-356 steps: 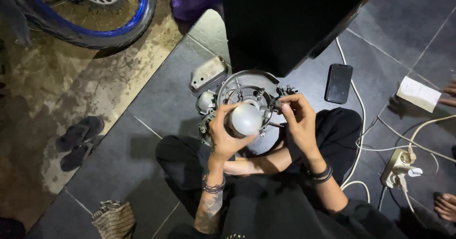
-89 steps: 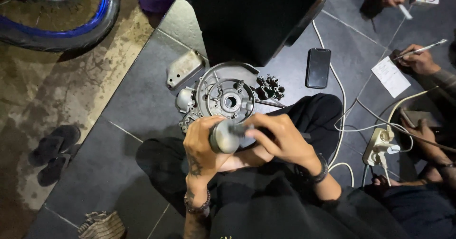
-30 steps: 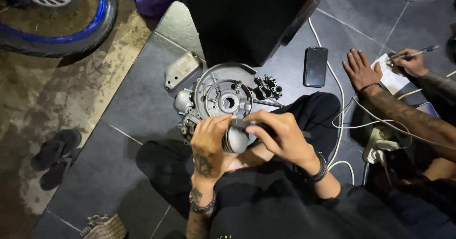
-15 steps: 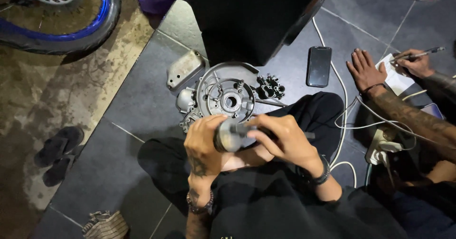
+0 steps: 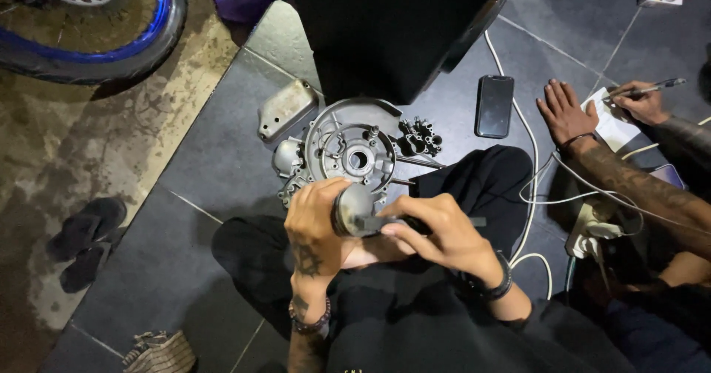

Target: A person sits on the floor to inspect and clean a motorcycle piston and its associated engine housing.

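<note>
Centre frame: left hand (image 5: 317, 221) wrapped around a round metal part (image 5: 349, 208); right hand (image 5: 437, 236) gripping what looks like a dark tool (image 5: 400, 223), below the engine casing (image 5: 348, 151).

We see far left: blue-rimmed wheel (image 5: 96, 43) | left: dark sandals (image 5: 83, 240) | centre: grey engine casing (image 5: 348, 151) on the tiled floor (image 5: 185, 158) | right: black phone (image 5: 494, 105), white cable (image 5: 527, 151) beside it | near left: folded cloth (image 5: 159, 351)
</note>
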